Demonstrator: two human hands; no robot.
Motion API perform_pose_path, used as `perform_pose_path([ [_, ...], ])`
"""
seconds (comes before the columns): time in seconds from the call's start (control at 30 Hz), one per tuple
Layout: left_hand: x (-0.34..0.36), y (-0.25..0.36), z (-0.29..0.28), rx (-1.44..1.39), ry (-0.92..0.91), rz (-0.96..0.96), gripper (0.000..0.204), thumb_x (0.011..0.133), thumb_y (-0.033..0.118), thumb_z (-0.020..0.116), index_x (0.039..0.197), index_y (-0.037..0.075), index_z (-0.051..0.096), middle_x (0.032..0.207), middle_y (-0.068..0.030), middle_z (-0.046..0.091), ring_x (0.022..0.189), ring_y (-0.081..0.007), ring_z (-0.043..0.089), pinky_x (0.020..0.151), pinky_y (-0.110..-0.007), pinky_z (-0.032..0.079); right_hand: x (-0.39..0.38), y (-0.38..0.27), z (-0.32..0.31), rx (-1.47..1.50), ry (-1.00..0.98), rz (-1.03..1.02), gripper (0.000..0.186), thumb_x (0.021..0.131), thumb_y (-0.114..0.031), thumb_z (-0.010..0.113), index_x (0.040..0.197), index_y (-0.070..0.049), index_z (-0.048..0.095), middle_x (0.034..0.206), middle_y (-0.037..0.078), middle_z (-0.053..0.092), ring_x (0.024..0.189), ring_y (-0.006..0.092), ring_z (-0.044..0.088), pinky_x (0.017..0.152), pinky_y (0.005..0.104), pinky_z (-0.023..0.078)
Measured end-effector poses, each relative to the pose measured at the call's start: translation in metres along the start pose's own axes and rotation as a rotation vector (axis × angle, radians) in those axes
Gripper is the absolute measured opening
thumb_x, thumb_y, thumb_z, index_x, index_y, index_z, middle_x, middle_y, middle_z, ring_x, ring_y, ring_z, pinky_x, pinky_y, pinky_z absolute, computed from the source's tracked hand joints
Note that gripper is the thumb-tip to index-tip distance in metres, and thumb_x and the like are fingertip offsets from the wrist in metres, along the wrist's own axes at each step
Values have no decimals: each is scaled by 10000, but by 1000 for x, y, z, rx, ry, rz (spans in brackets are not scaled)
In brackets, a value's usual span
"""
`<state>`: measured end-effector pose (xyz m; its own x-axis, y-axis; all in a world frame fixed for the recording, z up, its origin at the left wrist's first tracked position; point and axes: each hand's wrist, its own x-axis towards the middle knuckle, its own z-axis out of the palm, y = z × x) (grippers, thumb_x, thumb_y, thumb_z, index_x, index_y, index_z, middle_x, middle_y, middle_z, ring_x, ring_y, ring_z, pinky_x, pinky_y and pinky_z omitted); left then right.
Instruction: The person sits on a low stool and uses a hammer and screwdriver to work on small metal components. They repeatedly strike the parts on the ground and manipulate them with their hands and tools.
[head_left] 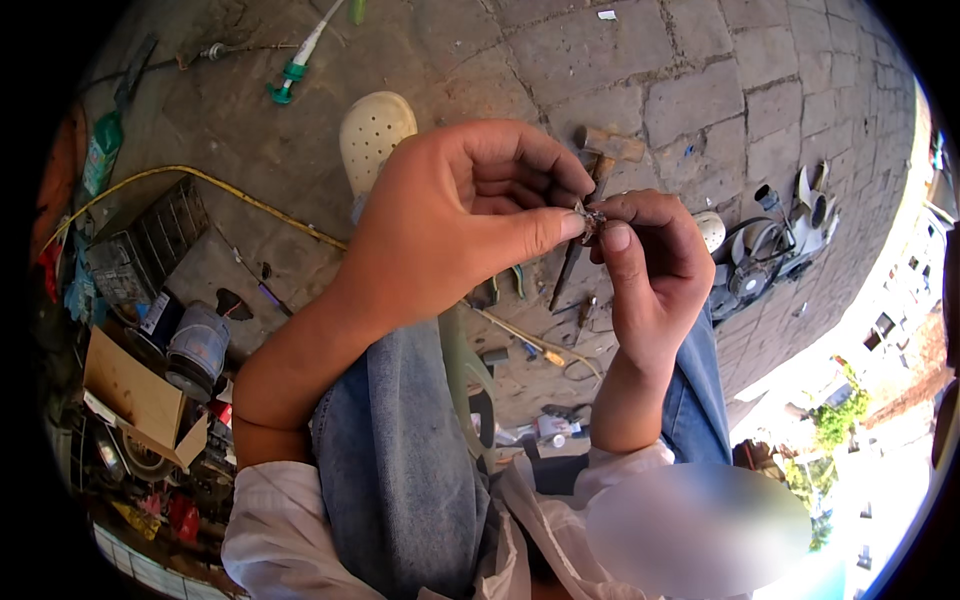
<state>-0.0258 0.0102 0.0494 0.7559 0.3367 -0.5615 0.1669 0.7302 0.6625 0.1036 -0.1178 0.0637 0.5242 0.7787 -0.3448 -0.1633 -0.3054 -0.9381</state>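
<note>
A small, dark, shiny metal part [592, 221] is pinched between my two hands, in front of my knees. My left hand [450, 210] grips its left side with the thumb, its other fingers curled above. From the right, the thumb and forefinger of my right hand [655, 262] close on the same piece. Fingertips cover much of it, so its exact kind cannot be made out. Below and behind the hands, a hammer [612, 143] lies on the paving, its handle partly hidden by my fingers.
A yellow hose [230, 178] crosses the ground at left, near a dark crate [125, 262], a bucket [198, 345] and an open cardboard box [130, 385]. A black fan assembly [750, 260] lies at right. My cream clog [376, 135] stands beyond my left hand.
</note>
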Motion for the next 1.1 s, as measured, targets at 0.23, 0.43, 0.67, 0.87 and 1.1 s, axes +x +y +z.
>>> perform_pose_path([
  [0.23, -7, 8, 10, 269, -39, 87, 236, 776, -56, 678, 1005, -44, 623, 969, -86, 647, 861, -134, 631, 755, -244, 518, -12, -14, -6, 198, 24, 309, 108, 856, -59, 642, 783, -4, 584, 694, 27, 610, 621, 55, 541, 555, 190, 412],
  [0.43, -46, 32, 44, 396, -170, 132, 236, 776, -45, 689, 1003, -57, 628, 959, -103, 649, 852, -148, 638, 741, -253, 524, -68, -53, -9, 412, 93, 428, 160, 880, -122, 632, 755, -42, 572, 650, 8, 598, 572, 37, 522, 514, 184, 384],
  [0.67, -150, 102, 112, 136, -317, -175, 260, 746, -30, 713, 980, -56, 603, 899, -114, 647, 770, -161, 649, 676, -271, 539, -175, -144, -4, 377, 123, 41, 120, 909, -91, 598, 916, 26, 624, 788, 68, 661, 659, 85, 613, 580, 206, 491],
  [0.87, -274, 112, 155, 159, -305, -142, 302, 741, -30, 695, 990, -21, 525, 869, -115, 646, 745, -164, 651, 657, -276, 553, -276, -200, 7, -138, 82, -450, 196, 758, 31, 678, 954, 34, 665, 838, 112, 686, 691, 172, 660, 612, 259, 517],
  [1.1, -385, 74, 180, 111, -284, -28, 354, 738, -34, 688, 1031, 8, 493, 964, -118, 632, 826, -155, 643, 689, -269, 557, -375, -219, 17, -311, 75, -698, 255, 670, 70, 697, 913, -3, 671, 770, 81, 664, 613, 197, 633, 529, 277, 491],
])
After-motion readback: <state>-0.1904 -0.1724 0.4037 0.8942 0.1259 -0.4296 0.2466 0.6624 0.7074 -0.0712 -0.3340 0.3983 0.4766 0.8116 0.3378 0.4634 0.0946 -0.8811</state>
